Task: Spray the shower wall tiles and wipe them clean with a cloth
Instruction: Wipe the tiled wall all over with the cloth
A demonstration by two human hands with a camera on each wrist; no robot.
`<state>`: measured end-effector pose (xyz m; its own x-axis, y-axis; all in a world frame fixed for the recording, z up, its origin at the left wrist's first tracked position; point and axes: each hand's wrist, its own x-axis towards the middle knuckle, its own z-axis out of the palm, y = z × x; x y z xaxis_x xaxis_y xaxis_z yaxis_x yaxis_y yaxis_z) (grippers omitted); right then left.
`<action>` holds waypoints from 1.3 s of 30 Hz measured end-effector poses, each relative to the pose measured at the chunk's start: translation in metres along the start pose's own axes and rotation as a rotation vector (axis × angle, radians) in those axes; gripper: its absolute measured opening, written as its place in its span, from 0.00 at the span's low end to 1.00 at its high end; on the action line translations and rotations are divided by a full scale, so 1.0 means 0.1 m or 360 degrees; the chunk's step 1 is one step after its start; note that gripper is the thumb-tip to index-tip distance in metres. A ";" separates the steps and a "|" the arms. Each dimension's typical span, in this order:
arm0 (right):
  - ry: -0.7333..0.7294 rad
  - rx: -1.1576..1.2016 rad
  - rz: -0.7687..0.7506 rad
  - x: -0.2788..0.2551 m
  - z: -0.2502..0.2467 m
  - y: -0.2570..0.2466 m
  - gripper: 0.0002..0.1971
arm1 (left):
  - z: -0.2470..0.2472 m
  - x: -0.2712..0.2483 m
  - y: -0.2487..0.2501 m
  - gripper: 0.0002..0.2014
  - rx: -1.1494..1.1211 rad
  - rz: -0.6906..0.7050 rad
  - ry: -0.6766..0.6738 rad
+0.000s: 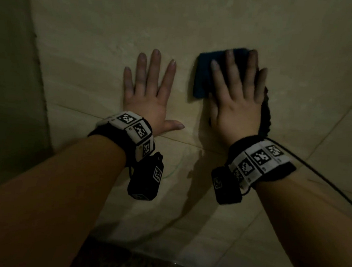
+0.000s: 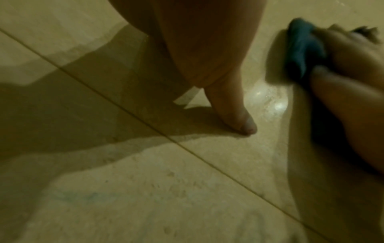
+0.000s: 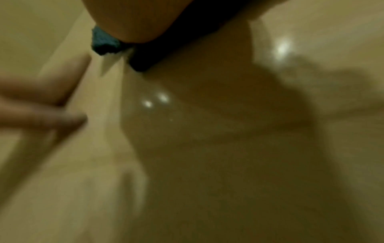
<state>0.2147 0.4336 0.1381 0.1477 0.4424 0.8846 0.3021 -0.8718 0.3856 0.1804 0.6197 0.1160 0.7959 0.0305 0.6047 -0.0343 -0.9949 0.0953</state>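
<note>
A dark blue cloth [image 1: 204,77] lies flat against the beige wall tiles [image 1: 93,54]. My right hand [image 1: 238,89] presses on it with straight, spread fingers, covering its right part. My left hand [image 1: 149,85] rests flat on the bare tile just left of the cloth, fingers spread and thumb [image 2: 234,111] out to the side. The left wrist view shows the cloth [image 2: 301,49] bunched under the right hand [image 2: 343,82]. A corner of the cloth [image 3: 104,41] peeks out below the palm in the blurred right wrist view. No spray bottle is in view.
Grout lines [image 1: 180,141] cross the wall between large tiles. A wall corner [image 1: 40,71] runs down the left side. A darker speckled floor edge [image 1: 130,263] shows at the bottom. A black cable [image 1: 323,181] trails from my right wrist. Wet glints [image 2: 270,100] shine on the tile.
</note>
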 end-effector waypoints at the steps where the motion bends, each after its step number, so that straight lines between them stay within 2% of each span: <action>1: -0.0038 -0.0007 -0.0064 -0.06 0.01 0.01 0.29 | 0.00 0.00 0.00 0.65 0.0008 -0.0002 0.0002; 5: -0.0160 -0.0013 -0.0167 -0.26 -0.01 0.02 0.33 | -0.02 -0.01 0.02 0.66 0.0015 -0.0016 -0.0011; 11: -0.0374 -0.0011 -0.0157 -0.83 0.00 -0.01 0.37 | -0.05 -0.03 0.04 0.66 0.0050 -0.0020 -0.0052; 17: -0.0500 -0.0099 -0.0182 -1.26 -0.01 0.14 0.50 | -0.09 -0.15 0.17 0.62 -0.0011 0.0015 0.0058; 23: -0.0374 -0.0085 -0.0163 -1.21 -0.08 0.50 0.44 | -0.08 -0.07 0.51 0.57 0.0053 0.0205 0.0120; 26: -0.0235 -0.0051 0.0024 -1.00 -0.15 0.76 0.42 | -0.06 0.01 0.62 0.58 0.0066 0.0267 0.0102; 30: -0.0116 0.0020 0.0190 -0.84 -0.18 0.92 0.33 | -0.03 0.05 0.61 0.58 0.0048 0.0254 0.0032; 35: -0.0115 0.0061 0.0235 -0.91 -0.13 0.82 0.36 | -0.09 0.04 0.64 0.58 0.0115 0.0213 -0.0043; 39: -0.0292 0.0049 0.0156 -1.17 -0.12 0.78 0.41 | -0.16 -0.02 0.63 0.57 0.0159 0.0219 -0.0078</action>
<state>0.2098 0.3116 0.0679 0.3457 0.3890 0.8539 0.3060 -0.9070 0.2893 0.1671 0.5584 0.1339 0.8166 -0.1089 0.5669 -0.0865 -0.9940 -0.0663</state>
